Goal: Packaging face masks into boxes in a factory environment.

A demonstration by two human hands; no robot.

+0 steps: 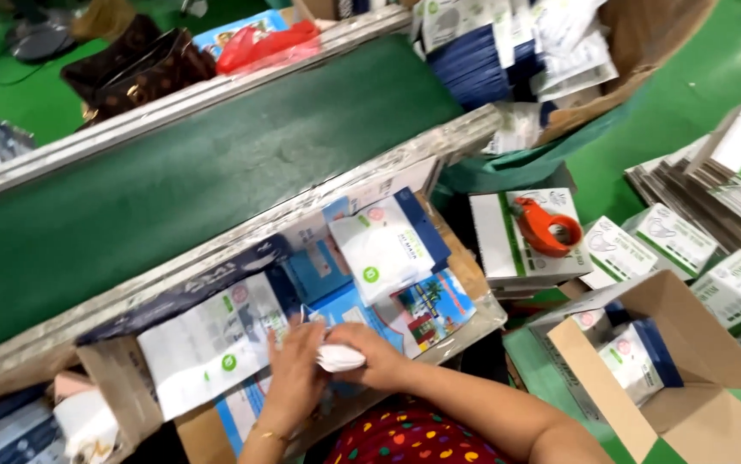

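Note:
My left hand (295,371) and my right hand (368,352) meet over a cardboard work surface (465,266) and together grip a folded white face mask (338,357). Just in front of my hands lies a flat white pouch with green dots (211,344). Another white pouch with a dark blue back (387,245) lies tilted further up, on blue printed sheets (426,311). My right forearm comes in from the lower right over a red dotted garment (405,440).
A green conveyor belt (198,172) with metal rails runs diagonally past the work surface. An orange tape dispenser (549,225) sits on a white box. An open cardboard box (671,378) holds packed pouches at the right. Stacks of flat white cartons (731,172) lie on the green floor.

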